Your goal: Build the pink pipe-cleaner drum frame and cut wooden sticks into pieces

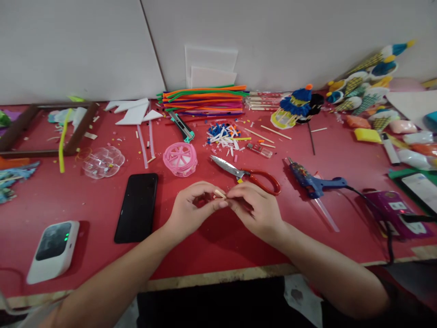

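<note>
Short pale pieces that look like wooden stick (219, 194) are pinched between the fingertips of both hands, above the front middle of the table. My left hand (193, 205) grips them from the left with thumb and fingers closed. From the right, my right hand (257, 208) closes its thumb and forefinger on the same small pieces. The fingers partly cover them. Just beyond the hands lie red-handled scissors (261, 177) with open finger loops. A pink round openwork piece (180, 159) stands behind my left hand.
A black phone (135, 207) and a white device (53, 250) lie left. To the right are a blue glue gun (312, 182) with a cord and a purple box (392, 212). Behind are a cutter knife (180, 125), cut scraps (223, 134), pipe cleaners (205, 100) and a blue figure (295, 107).
</note>
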Available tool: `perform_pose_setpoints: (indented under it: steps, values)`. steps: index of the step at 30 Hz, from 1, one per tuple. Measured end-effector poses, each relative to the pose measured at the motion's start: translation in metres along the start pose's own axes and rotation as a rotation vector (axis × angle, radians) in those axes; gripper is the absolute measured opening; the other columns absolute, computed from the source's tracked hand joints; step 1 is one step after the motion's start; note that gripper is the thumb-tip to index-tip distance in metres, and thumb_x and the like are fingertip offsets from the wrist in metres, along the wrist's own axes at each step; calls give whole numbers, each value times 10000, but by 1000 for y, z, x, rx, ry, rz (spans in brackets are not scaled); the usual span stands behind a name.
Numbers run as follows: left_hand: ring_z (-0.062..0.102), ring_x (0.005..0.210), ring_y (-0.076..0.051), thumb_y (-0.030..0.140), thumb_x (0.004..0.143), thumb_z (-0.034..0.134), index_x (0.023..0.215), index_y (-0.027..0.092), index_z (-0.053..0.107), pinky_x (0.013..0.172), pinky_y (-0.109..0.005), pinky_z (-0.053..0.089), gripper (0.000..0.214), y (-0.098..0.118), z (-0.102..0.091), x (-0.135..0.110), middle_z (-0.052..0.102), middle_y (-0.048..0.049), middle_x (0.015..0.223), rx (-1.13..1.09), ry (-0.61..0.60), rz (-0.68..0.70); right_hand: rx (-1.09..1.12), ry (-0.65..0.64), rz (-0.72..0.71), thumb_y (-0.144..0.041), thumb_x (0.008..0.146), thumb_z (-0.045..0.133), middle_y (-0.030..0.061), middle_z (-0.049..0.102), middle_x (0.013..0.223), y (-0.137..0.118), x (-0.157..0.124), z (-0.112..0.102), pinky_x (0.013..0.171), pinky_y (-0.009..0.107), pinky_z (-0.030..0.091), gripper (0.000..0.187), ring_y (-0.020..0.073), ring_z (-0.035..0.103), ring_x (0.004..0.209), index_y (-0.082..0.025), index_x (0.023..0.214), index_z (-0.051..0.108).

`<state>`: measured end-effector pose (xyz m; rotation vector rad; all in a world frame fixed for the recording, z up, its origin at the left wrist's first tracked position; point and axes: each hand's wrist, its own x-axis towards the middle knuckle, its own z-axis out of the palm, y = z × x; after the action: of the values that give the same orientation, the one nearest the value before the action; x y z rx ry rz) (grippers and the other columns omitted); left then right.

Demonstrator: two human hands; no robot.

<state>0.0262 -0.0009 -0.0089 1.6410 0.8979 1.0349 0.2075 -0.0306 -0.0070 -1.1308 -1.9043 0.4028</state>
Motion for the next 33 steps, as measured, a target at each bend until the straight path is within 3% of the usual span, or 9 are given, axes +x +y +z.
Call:
perform_pose_setpoints:
  steps: [3,7,10,14,17,21,27,33]
  values:
    - [663,752,-144,261,740,782,755,184,678,668,-255,543,130,0,1,1,687,-34,820,-269,-34,-85,96,-15,-14,-212,896,612,10,715,816,2,2,2,688,215,543,20,111,673,745,-202,886,626]
    - [675,838,-138,295,865,658,849,205,591,778,-273,550,113,-1,-5,0,675,-7,844,-422,84,-76,95,-38,-52,-266,881,645,26,723,846,6,2,3,738,254,560,77,138,689,788,-209,928,622]
    - [648,714,-125,265,934,540,943,208,580,692,-254,533,70,0,-12,0,647,3,770,-37,140,16,53,0,7,-236,900,611,21,724,857,7,1,3,735,263,569,123,140,696,786,-222,1023,606]
    - [630,764,-158,177,930,483,986,171,628,699,-269,511,156,-1,-14,-2,685,-56,850,643,-26,277,12,0,-26,-220,915,588,33,733,926,10,0,4,770,265,573,209,144,702,845,-219,1124,580]
    - [613,747,-181,114,925,409,1000,133,616,692,-298,524,220,-3,-10,-5,687,-83,838,811,-159,387,-32,-42,-124,-170,938,531,34,736,929,12,-1,4,792,247,561,127,133,697,858,-213,1030,607]
    - [588,720,-208,74,902,408,1070,80,607,678,-332,533,260,-3,-6,-8,678,-101,823,959,-186,450,-145,-86,-153,-151,942,480,43,728,883,12,0,4,756,254,553,146,144,682,814,-201,946,618]
    - [611,651,-245,115,863,457,882,141,632,530,-343,491,178,4,-2,-10,633,-55,695,1235,-251,309,-336,-194,-210,-135,900,428,98,708,835,13,0,4,639,304,538,212,188,641,720,-146,934,638]
    - [663,704,-246,103,888,407,977,132,623,554,-333,499,235,7,3,-7,667,-65,768,1284,-386,156,-445,-191,-241,-94,938,360,99,715,912,14,-5,7,743,318,547,331,188,643,805,-126,1123,632]
